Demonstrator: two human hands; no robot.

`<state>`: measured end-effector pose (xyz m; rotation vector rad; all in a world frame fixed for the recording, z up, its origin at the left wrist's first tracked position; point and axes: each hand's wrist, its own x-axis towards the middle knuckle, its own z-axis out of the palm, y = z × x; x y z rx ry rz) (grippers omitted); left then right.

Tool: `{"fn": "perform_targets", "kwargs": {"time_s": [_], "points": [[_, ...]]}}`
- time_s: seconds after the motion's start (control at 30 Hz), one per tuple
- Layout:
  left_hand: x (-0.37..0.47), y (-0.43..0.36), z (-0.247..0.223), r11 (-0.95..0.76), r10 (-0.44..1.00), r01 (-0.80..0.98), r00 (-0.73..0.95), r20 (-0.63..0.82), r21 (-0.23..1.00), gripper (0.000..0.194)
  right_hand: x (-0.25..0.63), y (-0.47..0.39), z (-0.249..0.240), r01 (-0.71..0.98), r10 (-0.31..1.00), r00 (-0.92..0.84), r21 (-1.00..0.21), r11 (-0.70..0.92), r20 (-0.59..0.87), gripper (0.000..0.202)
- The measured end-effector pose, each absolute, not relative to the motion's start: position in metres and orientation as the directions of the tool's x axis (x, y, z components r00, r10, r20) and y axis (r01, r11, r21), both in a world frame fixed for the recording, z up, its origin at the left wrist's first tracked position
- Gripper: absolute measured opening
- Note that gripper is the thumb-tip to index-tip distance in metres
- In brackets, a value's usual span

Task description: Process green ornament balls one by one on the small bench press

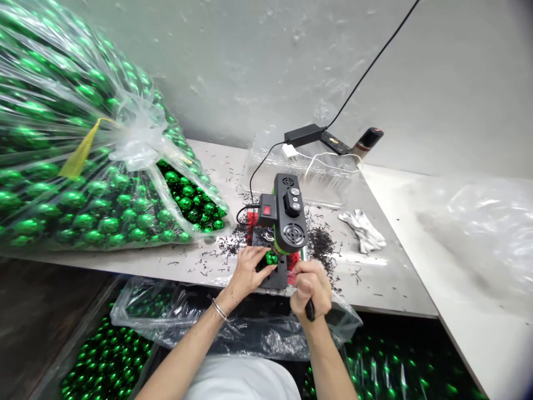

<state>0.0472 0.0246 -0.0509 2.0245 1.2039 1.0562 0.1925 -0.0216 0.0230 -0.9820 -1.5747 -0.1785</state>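
Currently, the left hand [247, 272] pinches a shiny green ball [271, 258] between thumb and fingers, low at the front of a black machine [291, 214] that stands by the near edge of the table [400, 272]. The machine's upper part overhangs this spot and hides some of the ball's surroundings. The right hand [312, 286] is closed around a black handle [310, 311] on the machine's right side. A bulging clear bag [83, 183] of green balls fills the table's left end, its open mouth facing the machine. Small black pieces [320, 241] litter the tabletop, piled thickest just beside the machine. White gloves [364, 230] lie toward the right edge. Near the back edge, a clear plastic box [328, 186] sits behind the machine, with a black adapter [303, 134], a white plug [289, 150] and a dark-capped bottle [368, 140] around its far side. Crumpled clear plastic [270, 333] hangs below the near edge, and more green balls [108, 355] lie beneath the table's left part.
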Motion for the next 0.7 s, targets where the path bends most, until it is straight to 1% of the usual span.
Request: {"fn": "perform_targets", "kwargs": {"time_s": [0.1,0.2,0.4,0.57,0.7], "points": [[0.048,0.025,-0.052,-0.445,0.893,0.457,0.293,0.342,0.77,0.031,0.196,-0.018,-0.001,0.688,0.425,0.034,-0.33,0.647,0.905,0.032],[0.048,0.025,-0.053,-0.445,0.893,0.454,0.29,0.344,0.772,0.031,0.198,-0.017,-0.014,0.678,0.399,0.058,-0.33,0.657,0.915,0.031],[0.048,0.025,-0.053,-0.453,0.889,0.445,0.297,0.35,0.773,0.032,0.195,-0.017,-0.019,0.657,0.401,0.092,-0.358,0.664,0.911,0.029],[0.048,0.024,-0.055,-0.453,0.889,0.437,0.283,0.359,0.777,0.033,0.198,-0.015,-0.022,0.666,0.382,0.077,-0.332,0.668,0.921,0.029],[0.05,0.024,-0.058,-0.453,0.89,0.436,0.276,0.364,0.778,0.036,0.198,-0.012,-0.021,0.666,0.374,0.022,-0.293,0.686,0.927,0.028]]}}
